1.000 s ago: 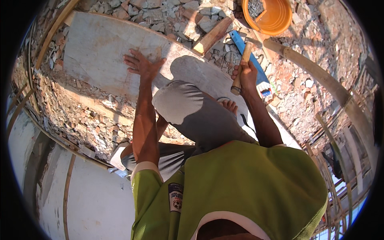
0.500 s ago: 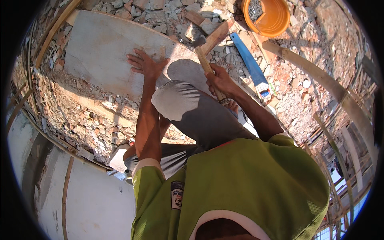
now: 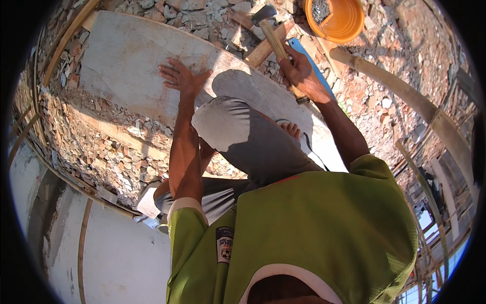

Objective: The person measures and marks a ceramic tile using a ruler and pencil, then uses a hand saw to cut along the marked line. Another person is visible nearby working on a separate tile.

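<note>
My left hand [image 3: 183, 80] lies flat on a greyish board [image 3: 126, 55], its fingers spread. In my right hand [image 3: 302, 75] is a hammer [image 3: 276, 40], gripped around its wooden handle. The dark hammer head points away from me, above the rubble beyond the board's far edge. My bent knee comes over the board, and one sandalled foot rests on its right part. A blue handsaw [image 3: 310, 58] lies just past my right hand, partly hidden by it.
An orange bowl [image 3: 349, 23] with nails [image 3: 320, 11] stands at the far right. Wood offcuts [image 3: 268, 48] lie beyond the board on broken brick rubble [image 3: 126, 167]. A bamboo pole [image 3: 395, 76] crosses the right side. A pale wall [image 3: 121, 253] is at the lower left.
My right hand has moved right and away from me with the hammer, now covering part of the handsaw and uncovering my foot. My left hand stays on the board.
</note>
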`<state>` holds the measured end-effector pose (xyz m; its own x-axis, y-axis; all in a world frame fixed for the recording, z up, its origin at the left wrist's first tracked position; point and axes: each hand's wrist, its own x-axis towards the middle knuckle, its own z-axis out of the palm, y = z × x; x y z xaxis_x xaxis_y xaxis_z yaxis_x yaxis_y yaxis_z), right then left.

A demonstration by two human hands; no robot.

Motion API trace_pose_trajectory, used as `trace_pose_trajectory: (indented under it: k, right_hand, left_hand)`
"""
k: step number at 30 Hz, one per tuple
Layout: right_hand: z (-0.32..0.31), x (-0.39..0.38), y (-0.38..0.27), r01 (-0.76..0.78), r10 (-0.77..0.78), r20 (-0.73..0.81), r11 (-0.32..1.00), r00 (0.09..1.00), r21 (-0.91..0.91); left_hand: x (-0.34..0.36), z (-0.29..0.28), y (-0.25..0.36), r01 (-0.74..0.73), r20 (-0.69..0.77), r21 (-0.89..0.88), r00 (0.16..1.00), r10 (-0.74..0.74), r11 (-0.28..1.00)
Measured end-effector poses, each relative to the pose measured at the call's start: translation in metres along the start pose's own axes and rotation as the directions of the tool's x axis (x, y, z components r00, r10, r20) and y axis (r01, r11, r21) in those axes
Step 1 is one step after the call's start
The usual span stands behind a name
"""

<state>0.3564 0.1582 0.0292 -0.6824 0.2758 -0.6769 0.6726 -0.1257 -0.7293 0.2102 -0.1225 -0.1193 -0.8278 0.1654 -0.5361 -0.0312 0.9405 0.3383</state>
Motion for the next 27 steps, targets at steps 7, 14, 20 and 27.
trace_pose_trajectory:
  k: [7, 14, 20, 27]
  right_hand:
    - [0.014, -0.023, 0.030, -0.170, 0.220, 0.229, 0.961, 0.948, -0.219]
    - [-0.030, -0.015, -0.050, 0.430, -0.589, -0.231, 0.758, 0.775, -0.490]
    - [-0.066, -0.035, -0.003, -0.263, 0.298, -0.030, 0.883, 0.954, 0.389]
    - [-0.006, -0.053, 0.094, -0.380, 0.484, -0.257, 0.851, 0.837, 0.363]
  left_hand:
    - [-0.010, 0.000, 0.002, 0.035, 0.022, 0.042, 0.999, -0.036, 0.998]
    - [-0.001, -0.001, -0.001, 0.025, 0.017, 0.053, 1.000, -0.026, 0.998]
    - [-0.004, -0.001, 0.002, 0.037, 0.023, 0.029, 0.999, -0.038, 0.999]
    - [-0.008, 0.003, -0.007, 0.017, -0.002, -0.010, 1.000, -0.017, 1.000]
